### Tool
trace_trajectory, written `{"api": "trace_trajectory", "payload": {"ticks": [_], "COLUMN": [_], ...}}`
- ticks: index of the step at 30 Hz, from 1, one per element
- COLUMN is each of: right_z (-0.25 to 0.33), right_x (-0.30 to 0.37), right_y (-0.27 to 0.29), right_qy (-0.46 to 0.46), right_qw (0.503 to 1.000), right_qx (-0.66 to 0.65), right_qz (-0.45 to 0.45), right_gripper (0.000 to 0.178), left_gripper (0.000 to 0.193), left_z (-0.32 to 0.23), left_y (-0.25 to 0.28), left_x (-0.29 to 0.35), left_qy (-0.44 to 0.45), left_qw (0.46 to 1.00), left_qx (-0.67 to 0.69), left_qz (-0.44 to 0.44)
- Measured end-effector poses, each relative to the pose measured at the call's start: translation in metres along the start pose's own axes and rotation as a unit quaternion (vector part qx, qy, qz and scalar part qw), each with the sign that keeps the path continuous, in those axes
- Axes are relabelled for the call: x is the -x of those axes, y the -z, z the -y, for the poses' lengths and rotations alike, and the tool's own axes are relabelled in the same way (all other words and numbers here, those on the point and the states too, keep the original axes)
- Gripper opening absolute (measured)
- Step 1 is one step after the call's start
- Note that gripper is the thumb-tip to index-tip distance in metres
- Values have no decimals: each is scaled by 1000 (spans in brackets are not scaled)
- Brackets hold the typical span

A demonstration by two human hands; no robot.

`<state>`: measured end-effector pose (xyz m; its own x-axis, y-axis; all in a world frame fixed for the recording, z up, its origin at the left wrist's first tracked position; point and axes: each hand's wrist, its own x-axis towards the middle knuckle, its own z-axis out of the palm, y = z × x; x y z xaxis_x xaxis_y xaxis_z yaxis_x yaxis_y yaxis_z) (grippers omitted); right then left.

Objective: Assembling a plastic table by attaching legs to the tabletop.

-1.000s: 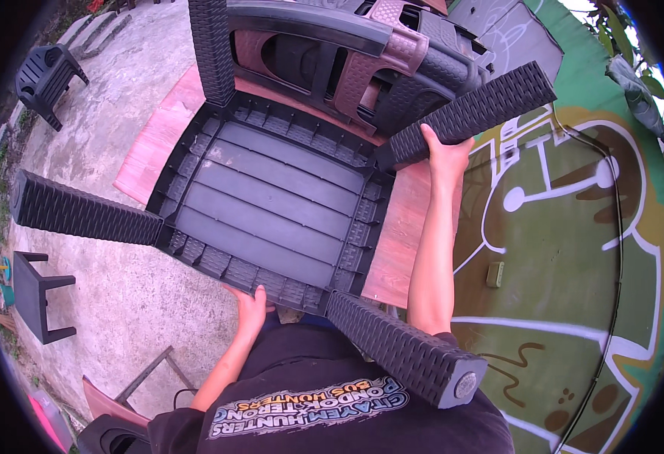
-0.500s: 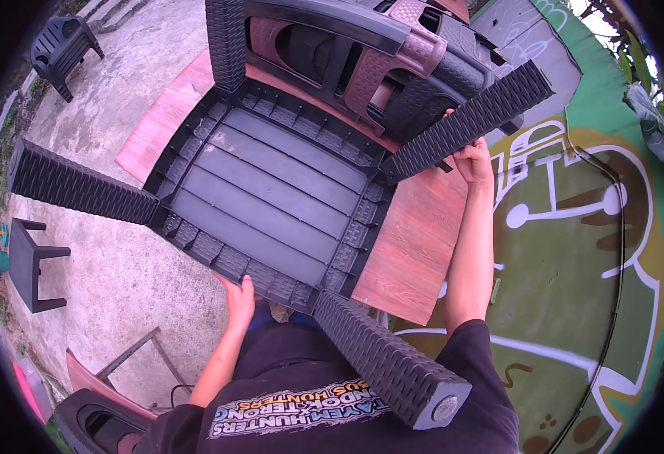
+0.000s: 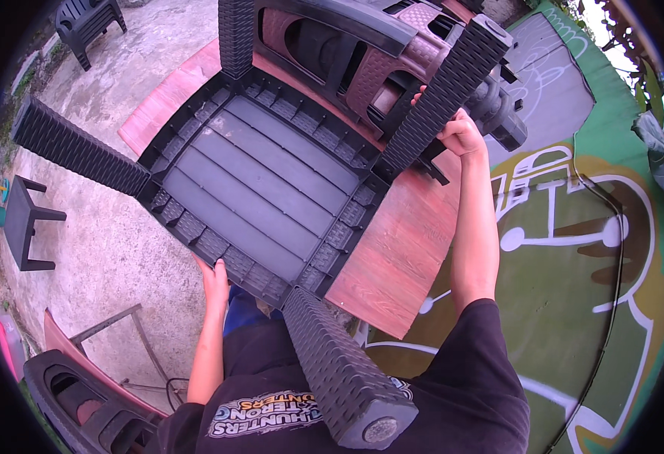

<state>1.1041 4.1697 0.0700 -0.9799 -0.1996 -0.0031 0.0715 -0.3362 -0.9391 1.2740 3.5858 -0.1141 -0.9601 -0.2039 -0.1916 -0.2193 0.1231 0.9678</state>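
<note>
An upturned black plastic table (image 3: pixel 264 185) with a woven-look pattern lies in front of me, its ribbed underside facing up and its legs pointing outward. My left hand (image 3: pixel 215 284) grips the near edge, thumb on top of the rim and fingers hidden beneath. My right hand (image 3: pixel 462 135) is wrapped round the far right leg, partly hidden behind it. One leg points toward my chest, another out to the left. Beneath the table shows a reddish wood-grain tabletop (image 3: pixel 392 265).
Brown and black plastic chairs (image 3: pixel 347 64) are piled just beyond the table. A painted wall (image 3: pixel 559 303) runs along the right. On the concrete floor at left stand a dark chair (image 3: pixel 90 30) and a small dark table (image 3: pixel 25 223); another chair (image 3: pixel 82 401) is at lower left.
The upturned table has turned slightly and shifted a little left relative to my view. Its far right leg stands steeper, with my right hand still on it. My left hand has moved left with the near edge.
</note>
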Motion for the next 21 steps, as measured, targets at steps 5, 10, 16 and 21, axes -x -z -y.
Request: {"api": "trace_trajectory", "payload": {"ticks": [5,10,16,21], "right_z": [-17,-29,-21,-21], "right_x": [20,40,47,42], "right_y": [-8,-31,-41,-18], "right_qy": [1,65,49,-7], "right_qw": [995,990,988,977], "right_qx": [54,42,-75,-174], "right_qz": [78,117,123,123], "right_gripper": [83,68,63,76], "left_gripper": [73,71,70,70], "left_z": [2,7,-3,-1], "left_y": [-4,-4,-9,-8], "left_x": [0,-1,4,2], "left_qy": [-1,-17,-39,-48], "left_qw": [1000,999,998,998], "left_qx": [-9,9,-25,-10], "left_qz": [-24,-32,-38,-33]}}
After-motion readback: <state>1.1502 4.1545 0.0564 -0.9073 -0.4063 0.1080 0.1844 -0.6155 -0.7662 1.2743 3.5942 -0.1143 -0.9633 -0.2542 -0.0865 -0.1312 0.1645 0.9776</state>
